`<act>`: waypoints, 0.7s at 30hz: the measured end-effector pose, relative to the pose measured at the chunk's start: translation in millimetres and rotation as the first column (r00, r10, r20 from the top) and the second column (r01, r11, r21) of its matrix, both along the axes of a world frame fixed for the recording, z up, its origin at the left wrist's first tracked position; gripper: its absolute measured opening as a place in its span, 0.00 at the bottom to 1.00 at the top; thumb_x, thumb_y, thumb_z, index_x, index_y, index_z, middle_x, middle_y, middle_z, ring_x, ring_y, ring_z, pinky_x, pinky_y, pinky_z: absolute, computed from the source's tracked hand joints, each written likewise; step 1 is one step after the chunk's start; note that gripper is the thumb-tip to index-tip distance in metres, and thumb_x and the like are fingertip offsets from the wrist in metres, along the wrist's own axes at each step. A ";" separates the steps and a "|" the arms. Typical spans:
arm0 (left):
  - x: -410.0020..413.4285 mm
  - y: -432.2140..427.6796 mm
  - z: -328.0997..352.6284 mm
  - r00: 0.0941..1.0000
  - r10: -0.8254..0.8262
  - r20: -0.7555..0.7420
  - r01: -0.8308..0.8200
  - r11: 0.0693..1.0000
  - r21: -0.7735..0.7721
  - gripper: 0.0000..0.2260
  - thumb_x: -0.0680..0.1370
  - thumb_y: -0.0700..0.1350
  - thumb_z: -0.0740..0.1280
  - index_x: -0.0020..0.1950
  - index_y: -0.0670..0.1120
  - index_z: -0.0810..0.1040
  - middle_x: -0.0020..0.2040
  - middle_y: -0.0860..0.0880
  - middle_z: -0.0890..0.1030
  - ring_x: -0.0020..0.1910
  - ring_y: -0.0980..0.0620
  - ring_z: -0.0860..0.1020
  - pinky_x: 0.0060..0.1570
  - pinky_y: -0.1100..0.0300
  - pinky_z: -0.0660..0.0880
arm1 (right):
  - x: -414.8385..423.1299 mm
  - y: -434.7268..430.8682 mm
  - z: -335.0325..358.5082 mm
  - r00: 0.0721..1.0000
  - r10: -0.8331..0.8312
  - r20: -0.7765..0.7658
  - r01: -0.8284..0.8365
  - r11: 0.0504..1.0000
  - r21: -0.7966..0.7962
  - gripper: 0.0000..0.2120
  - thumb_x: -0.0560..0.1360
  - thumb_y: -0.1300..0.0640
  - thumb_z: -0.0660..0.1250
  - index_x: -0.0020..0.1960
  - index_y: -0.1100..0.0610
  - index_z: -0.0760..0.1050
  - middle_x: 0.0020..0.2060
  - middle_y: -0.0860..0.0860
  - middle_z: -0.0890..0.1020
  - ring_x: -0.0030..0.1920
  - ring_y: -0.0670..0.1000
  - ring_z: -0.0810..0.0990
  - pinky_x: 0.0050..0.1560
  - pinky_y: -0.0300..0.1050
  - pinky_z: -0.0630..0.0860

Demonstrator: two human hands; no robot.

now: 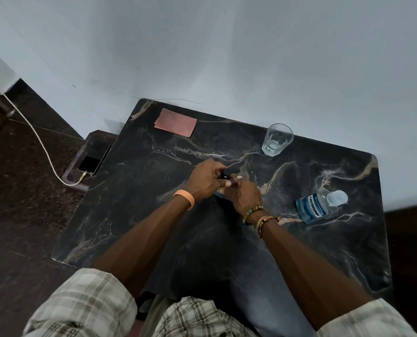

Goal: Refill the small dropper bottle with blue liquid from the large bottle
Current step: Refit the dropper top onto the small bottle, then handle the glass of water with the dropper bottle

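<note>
Both hands meet over the middle of the black marble table (154, 215). My left hand (206, 178) pinches the black dropper cap (230, 171) of the small dropper bottle from the left. My right hand (244, 193) is curled round the bottle's body, of which only a bluish edge (219, 192) shows below the fingers. The large bottle (318, 206), clear with blue liquid, a blue label and a white cap, stands to the right, untouched.
A glass of water (277, 139) stands at the back right near the wall. A pink cloth (176, 122) lies at the back left. A phone (94, 160) on a white cable (39, 139) rests on a lower ledge left of the table.
</note>
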State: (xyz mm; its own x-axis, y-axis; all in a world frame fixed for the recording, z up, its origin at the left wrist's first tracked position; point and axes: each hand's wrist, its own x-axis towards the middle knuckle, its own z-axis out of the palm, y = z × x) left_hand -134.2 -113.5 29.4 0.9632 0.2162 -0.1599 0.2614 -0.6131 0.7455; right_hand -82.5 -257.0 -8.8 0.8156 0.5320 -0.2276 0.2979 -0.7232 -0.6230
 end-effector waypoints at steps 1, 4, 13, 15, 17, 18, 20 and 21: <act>0.4 -0.2 0.2 1.000 -0.011 -0.004 0.011 1.000 0.003 0.08 0.73 0.45 0.75 0.51 0.45 0.84 0.43 0.49 0.81 0.42 0.51 0.77 0.43 0.58 0.72 | 0.1 -0.2 -0.1 1.000 -0.003 -0.005 0.003 1.000 0.008 0.12 0.75 0.47 0.69 0.53 0.53 0.78 0.43 0.51 0.82 0.42 0.52 0.79 0.39 0.43 0.72; 1.4 1.3 -0.2 1.000 -0.030 -0.003 0.030 0.999 0.021 0.08 0.74 0.45 0.74 0.52 0.46 0.84 0.42 0.51 0.79 0.42 0.53 0.75 0.40 0.65 0.67 | 0.3 -0.1 -0.2 1.000 -0.007 -0.009 0.007 1.000 0.012 0.12 0.76 0.47 0.69 0.52 0.54 0.78 0.44 0.51 0.82 0.44 0.52 0.80 0.41 0.44 0.73; 0.5 4.6 -5.9 0.994 -0.104 0.044 0.101 0.992 0.069 0.08 0.73 0.43 0.74 0.52 0.46 0.84 0.43 0.52 0.77 0.43 0.55 0.71 0.44 0.63 0.69 | -3.6 1.1 1.1 0.998 -0.034 -0.052 0.037 0.998 0.053 0.08 0.74 0.48 0.71 0.48 0.51 0.76 0.40 0.48 0.81 0.42 0.52 0.79 0.37 0.42 0.72; -1.4 5.0 -6.0 0.994 -0.098 0.041 0.098 0.995 0.010 0.13 0.71 0.41 0.75 0.55 0.46 0.82 0.43 0.57 0.76 0.42 0.60 0.73 0.44 0.67 0.70 | -3.6 0.9 0.6 0.999 -0.022 -0.035 0.024 0.998 0.058 0.09 0.73 0.49 0.72 0.46 0.48 0.72 0.39 0.44 0.77 0.41 0.50 0.78 0.33 0.35 0.64; -3.0 7.6 -7.9 0.999 -0.037 0.007 0.038 0.994 -0.098 0.23 0.70 0.37 0.75 0.64 0.45 0.77 0.47 0.61 0.74 0.43 0.66 0.75 0.40 0.75 0.71 | 0.4 0.2 0.8 1.000 0.005 -0.022 -0.005 1.000 -0.002 0.14 0.70 0.47 0.74 0.50 0.52 0.74 0.42 0.44 0.77 0.45 0.50 0.79 0.35 0.32 0.64; -3.4 10.5 -9.9 1.000 -0.011 -0.015 0.009 0.992 -0.128 0.27 0.69 0.35 0.74 0.67 0.45 0.75 0.50 0.59 0.74 0.44 0.66 0.75 0.39 0.77 0.72 | 3.1 -1.1 1.4 1.000 0.020 -0.017 -0.020 0.999 -0.035 0.20 0.69 0.46 0.74 0.56 0.54 0.76 0.47 0.46 0.79 0.50 0.50 0.79 0.39 0.33 0.68; -2.7 18.4 -13.6 0.999 0.000 -0.047 -0.007 0.992 -0.129 0.29 0.70 0.32 0.72 0.70 0.46 0.72 0.55 0.53 0.74 0.46 0.61 0.75 0.39 0.77 0.72 | 11.4 -7.2 3.3 1.000 0.012 -0.011 -0.013 0.998 -0.069 0.32 0.68 0.48 0.73 0.70 0.56 0.70 0.61 0.51 0.78 0.60 0.53 0.77 0.52 0.41 0.74; -1.4 23.3 -14.4 0.998 0.002 -0.056 -0.009 0.993 -0.118 0.29 0.70 0.32 0.72 0.69 0.46 0.72 0.56 0.51 0.74 0.45 0.59 0.75 0.38 0.74 0.73 | 15.7 -11.3 4.6 1.000 -0.017 -0.007 0.017 0.998 -0.062 0.35 0.68 0.52 0.71 0.72 0.56 0.67 0.64 0.53 0.77 0.63 0.55 0.76 0.56 0.44 0.74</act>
